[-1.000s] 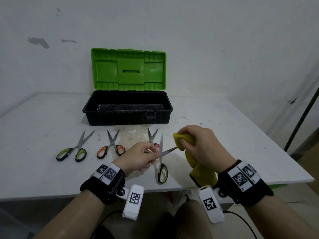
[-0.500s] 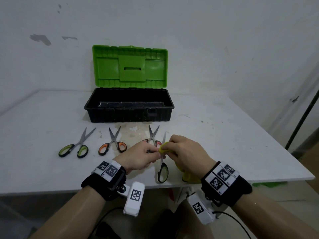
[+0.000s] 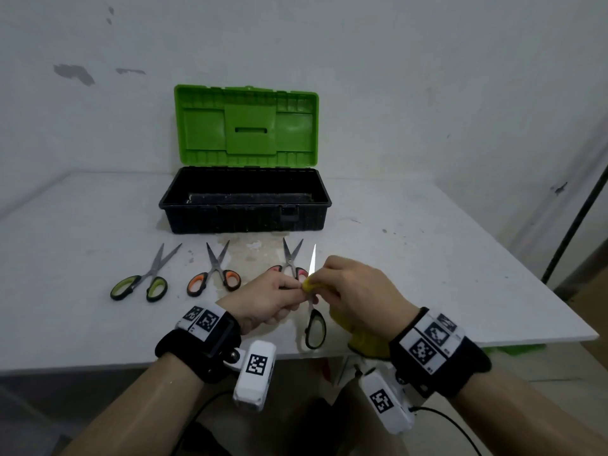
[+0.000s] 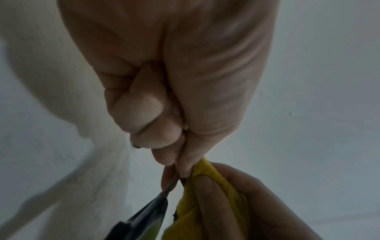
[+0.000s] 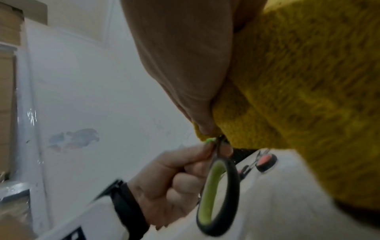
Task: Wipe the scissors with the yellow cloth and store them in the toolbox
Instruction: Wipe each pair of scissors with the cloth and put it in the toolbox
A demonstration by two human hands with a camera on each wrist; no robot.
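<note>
Held scissors (image 3: pixel 312 301) sit above the near edge of the worktop (image 3: pixel 444 278), between the two hands, long axis running near-to-far: one bare blade points away toward the toolbox (image 3: pixel 245 213), one black-and-green handle loop hangs toward the person. Left hand (image 3: pixel 263 302) pinches the scissors near the pivot, thumb and fingers curled tight on the metal. Right hand (image 3: pixel 358 299) has its grip clamped on the yellow cloth (image 3: pixel 309 286), bunched against the scissors just beside the left fingertips; the rest of the cloth trails under the right wrist past the worktop edge. Head view alone gives the blade's direction and the layout. Left wrist view shows the pinch close up, with dark blade metal (image 4: pixel 150 214) running out below the fingers and the cloth folded under a right finger. Right wrist view shows the green-lined loop (image 5: pixel 218 194) dangling free below the left hand, plus the cloth's knit texture. Toolbox open, green lid (image 3: pixel 246 126) upright against the wall. Three other scissors lie in a row on the worktop before it: green-handled (image 3: pixel 144 281), orange-handled (image 3: pixel 215 273), red-handled (image 3: pixel 291 258), blades all pointing toward the box.
</note>
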